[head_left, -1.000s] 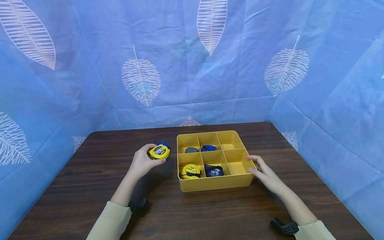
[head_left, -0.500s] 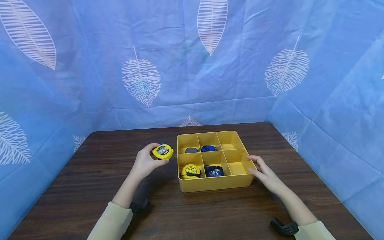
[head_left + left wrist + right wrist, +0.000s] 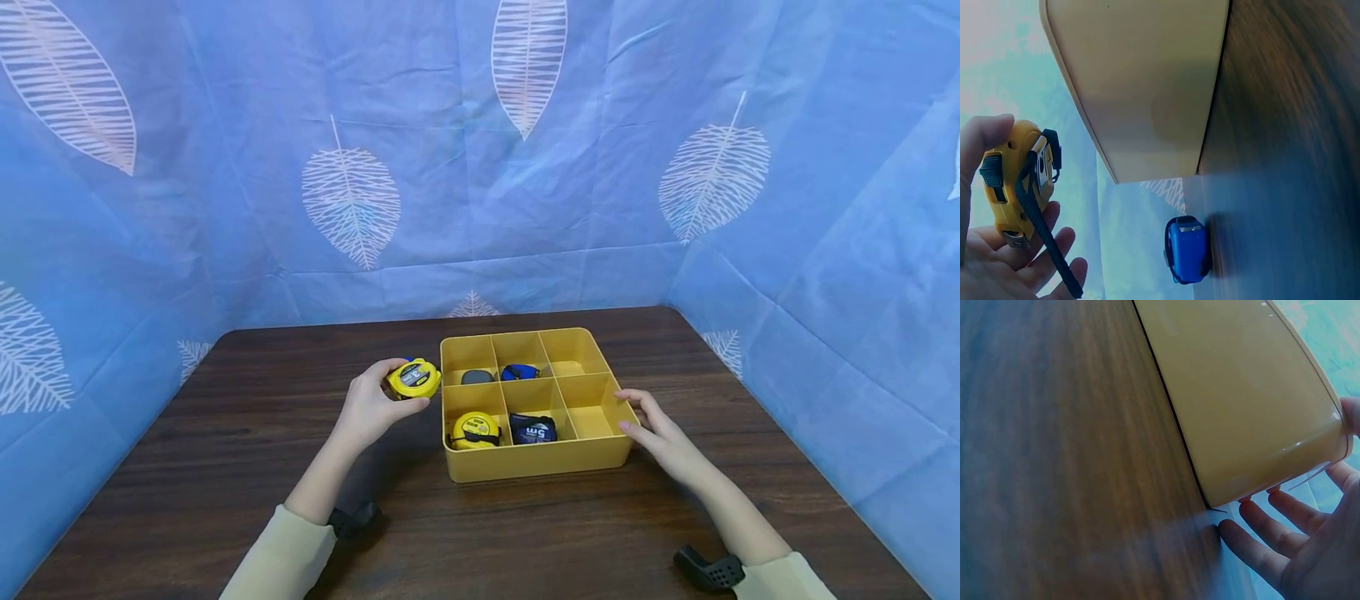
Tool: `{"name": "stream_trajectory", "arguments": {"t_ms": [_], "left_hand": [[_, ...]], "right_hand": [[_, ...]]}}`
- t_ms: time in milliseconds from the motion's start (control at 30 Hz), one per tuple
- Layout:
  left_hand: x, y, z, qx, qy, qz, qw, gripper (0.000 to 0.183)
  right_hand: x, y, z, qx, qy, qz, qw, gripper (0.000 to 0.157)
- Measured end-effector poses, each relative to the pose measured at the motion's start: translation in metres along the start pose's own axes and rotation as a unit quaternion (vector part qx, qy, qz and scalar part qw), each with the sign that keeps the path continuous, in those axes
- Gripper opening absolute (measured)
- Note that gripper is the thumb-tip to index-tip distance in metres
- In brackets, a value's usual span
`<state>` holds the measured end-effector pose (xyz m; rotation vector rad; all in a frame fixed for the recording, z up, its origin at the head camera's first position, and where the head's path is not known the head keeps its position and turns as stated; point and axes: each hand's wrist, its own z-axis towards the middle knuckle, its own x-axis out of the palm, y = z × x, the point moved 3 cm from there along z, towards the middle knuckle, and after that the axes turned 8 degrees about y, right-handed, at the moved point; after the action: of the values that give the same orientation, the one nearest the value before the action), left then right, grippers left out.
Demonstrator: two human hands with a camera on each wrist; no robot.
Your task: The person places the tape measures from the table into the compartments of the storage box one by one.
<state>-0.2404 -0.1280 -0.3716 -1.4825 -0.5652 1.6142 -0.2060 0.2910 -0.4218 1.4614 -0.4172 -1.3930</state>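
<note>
My left hand (image 3: 371, 406) grips a yellow tape measure (image 3: 415, 379) between thumb and fingers, raised just left of the box. In the left wrist view the tape measure (image 3: 1019, 181) shows a black slide button and a dangling black strap. A blue tape measure (image 3: 1188, 250) stands on the table beyond that hand, mostly hidden in the head view. My right hand (image 3: 667, 442) holds the right wall of a yellow divided box (image 3: 540, 465), thumb and index finger at the rim. In the right wrist view, the other fingers (image 3: 1266, 531) lie along the outside of the wall.
The box's front row holds a yellow tape measure (image 3: 476, 431) at left and a dark 5m tape measure (image 3: 533, 429) in the middle. Behind them are a grey rounded item (image 3: 477, 377) and a blue tape measure (image 3: 519, 372). Blue cloth (image 3: 450, 192) surrounds the dark wooden table (image 3: 465, 542).
The left hand has moved a little to the right with the yellow tape measure, toward the box's left edge. My right hand and the box have stayed in place.
</note>
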Motion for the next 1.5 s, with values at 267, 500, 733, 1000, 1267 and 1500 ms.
{"name": "stream_trajectory", "arguments": {"t_ms": [267,500,733,1000,1267,1500], "left_hand": [[0.005,-0.008,0.004,0.012,0.000,-0.009,0.9999,0.068],[0.008,-0.012,0.007,0.020,0.000,-0.006,0.9998,0.067],[0.010,-0.017,0.011,0.023,0.009,-0.015,0.9996,0.066],[0.013,-0.022,0.015,0.033,0.021,-0.015,0.9991,0.065],[0.017,-0.022,0.023,0.022,0.034,-0.030,0.9987,0.064],[0.021,-0.026,0.028,0.027,0.039,-0.028,0.9985,0.064]], "right_hand": [[-0.001,0.001,-0.001,0.002,-0.001,0.002,1.000,0.041],[0.000,0.001,0.000,0.001,-0.002,-0.001,1.000,0.041],[0.000,0.001,0.000,-0.002,-0.003,0.007,1.000,0.041],[0.001,0.001,0.001,0.001,-0.005,0.009,1.000,0.041],[0.001,0.001,0.000,0.003,-0.006,-0.002,1.000,0.041],[0.001,0.002,0.001,0.001,-0.006,-0.002,1.000,0.040]]}}
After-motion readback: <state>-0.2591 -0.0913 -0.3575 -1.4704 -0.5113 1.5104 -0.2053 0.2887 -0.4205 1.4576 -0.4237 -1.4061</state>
